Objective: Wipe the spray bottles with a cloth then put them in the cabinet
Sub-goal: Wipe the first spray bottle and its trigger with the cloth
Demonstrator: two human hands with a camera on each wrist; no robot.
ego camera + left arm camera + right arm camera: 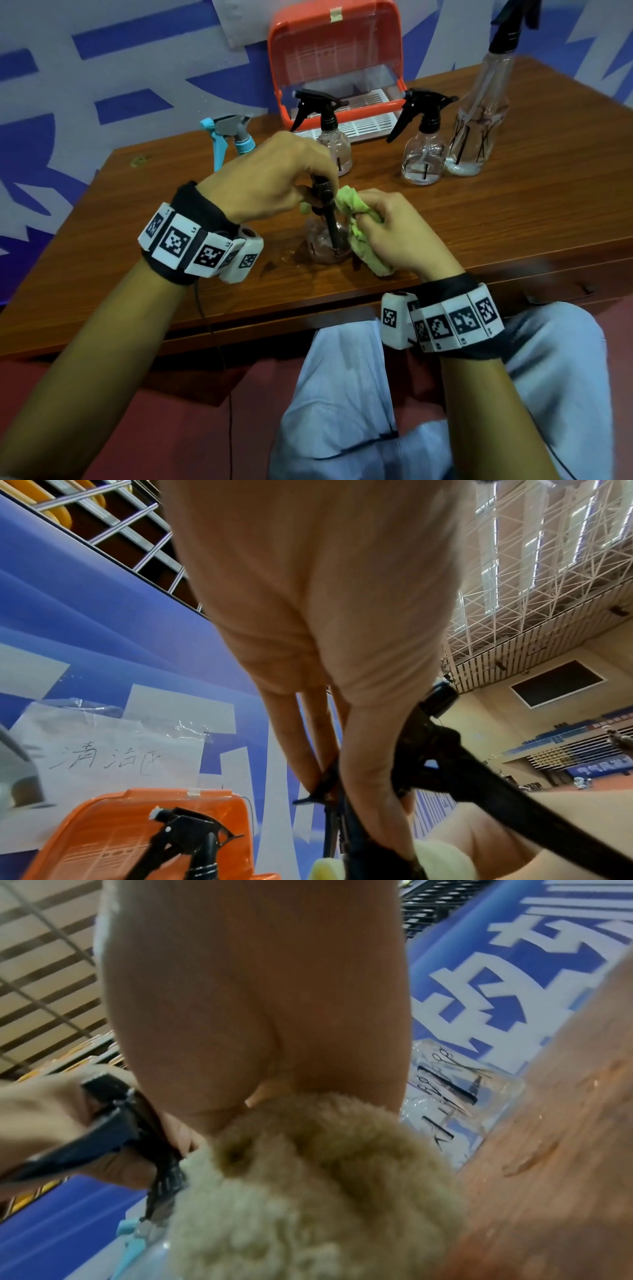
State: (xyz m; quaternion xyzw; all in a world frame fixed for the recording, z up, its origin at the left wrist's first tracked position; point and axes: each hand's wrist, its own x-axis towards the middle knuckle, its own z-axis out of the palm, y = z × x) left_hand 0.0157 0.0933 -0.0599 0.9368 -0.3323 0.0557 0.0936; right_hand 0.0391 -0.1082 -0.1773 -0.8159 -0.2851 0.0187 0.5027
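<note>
A small clear spray bottle [323, 241] with a black trigger head stands on the wooden table [513, 222] in front of me. My left hand [274, 181] grips its black sprayer head [441, 739] from above. My right hand [390, 226] holds a bunched green cloth [359, 236] pressed against the bottle's right side; in the right wrist view the cloth [308, 1191] fills the lower middle. Behind stand two more small black-topped bottles [334, 144] [423, 154], a tall clear bottle [479, 120] and a blue-and-grey-topped sprayer [229, 137].
An orange plastic cabinet [335, 58] with its clear lid raised and a white slatted tray stands at the table's back, against a blue-and-white wall. Wet spots lie on the wood around the held bottle. My knees are under the table's near edge.
</note>
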